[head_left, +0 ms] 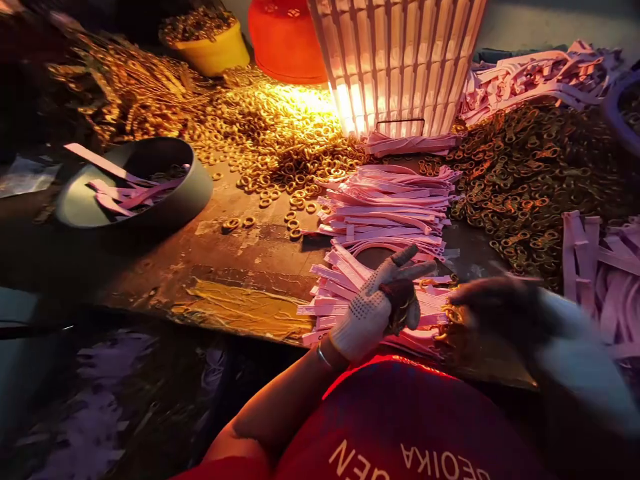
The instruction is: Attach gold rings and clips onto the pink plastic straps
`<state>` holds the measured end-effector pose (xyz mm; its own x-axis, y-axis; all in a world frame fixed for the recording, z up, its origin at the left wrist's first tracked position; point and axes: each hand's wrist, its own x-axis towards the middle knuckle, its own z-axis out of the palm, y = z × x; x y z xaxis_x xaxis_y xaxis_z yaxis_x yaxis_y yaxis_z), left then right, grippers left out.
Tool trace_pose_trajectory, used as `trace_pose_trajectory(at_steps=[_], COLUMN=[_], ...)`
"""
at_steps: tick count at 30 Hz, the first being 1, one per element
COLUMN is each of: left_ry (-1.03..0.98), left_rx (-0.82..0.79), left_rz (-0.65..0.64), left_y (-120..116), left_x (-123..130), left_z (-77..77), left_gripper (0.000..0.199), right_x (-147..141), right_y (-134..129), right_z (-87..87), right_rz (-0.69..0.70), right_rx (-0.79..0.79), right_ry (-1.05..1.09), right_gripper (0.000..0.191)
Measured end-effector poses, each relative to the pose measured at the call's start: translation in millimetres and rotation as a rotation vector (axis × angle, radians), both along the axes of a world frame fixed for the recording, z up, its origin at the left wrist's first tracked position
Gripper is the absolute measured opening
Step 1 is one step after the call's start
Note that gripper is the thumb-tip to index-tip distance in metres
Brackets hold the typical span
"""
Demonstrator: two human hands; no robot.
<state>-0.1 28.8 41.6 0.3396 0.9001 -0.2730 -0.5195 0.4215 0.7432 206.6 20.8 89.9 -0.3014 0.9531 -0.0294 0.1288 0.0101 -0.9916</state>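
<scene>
My left hand (373, 308) wears a white dotted glove with dark finger covers. Its first fingers stretch out over a row of pink straps (345, 277), while the others curl round small brass-coloured metal pieces (399, 321), whose exact kind is partly hidden. To the right, my right hand (505, 307) is dark and smeared by motion, so its fingers and any hold do not show. By its fingertips lie brass snap hooks (454, 313) at the right ends of the straps. More pink straps (387, 203) are stacked just behind.
Loose brass rings (295, 160) spread across the back under a red lamp (285, 40). A ribbed panel (400, 60) stands behind the straps. Snap hooks (520, 180) are heaped right, beside pink straps (583, 253). Left are a round tub (197, 190) and yellow container (215, 53).
</scene>
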Motion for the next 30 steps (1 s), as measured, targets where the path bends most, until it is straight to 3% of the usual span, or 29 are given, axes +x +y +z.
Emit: trace_pose_trajectory(at_steps=[6, 11, 14, 19, 22, 26, 30], left_ry=[0.038, 0.040, 0.042, -0.136, -0.045, 0.149, 0.191], left_rx=[0.048, 0.058, -0.045, -0.227, -0.179, -0.076, -0.073], left_rz=[-0.030, 0.003, -0.060, -0.054, -0.067, -0.084, -0.032], left_y=[9, 13, 17, 25, 22, 12, 6], left_x=[2, 4, 0, -8, -10, -7, -9], left_z=[-8.3, -10.2, -9.3, -17.9, -19.4, -12.8, -6.0], left_gripper=[0.076, 0.091, 0.078, 0.047, 0.031, 0.026, 0.030], right_x=[-33, -51, -55, -50, -49, -51, -41], right_y=[35, 38, 38, 42, 42, 36, 31], right_z=[-39.3, -47.4, -44.3, -34.2, -31.1, -35.4, -38.8], right_rz=[0.043, 0.016, -0.014, -0.258, -0.275, -0.276, -0.241], right_rx=[0.061, -0.073, -0.226, -0.130, -0.163, -0.174, -0.011], right_ry=[-0.094, 0.083, 0.177, 0.070, 0.109, 0.148, -0.030], right_gripper=[0.022, 0.025, 0.031, 0.037, 0.042, 0.046, 0.033])
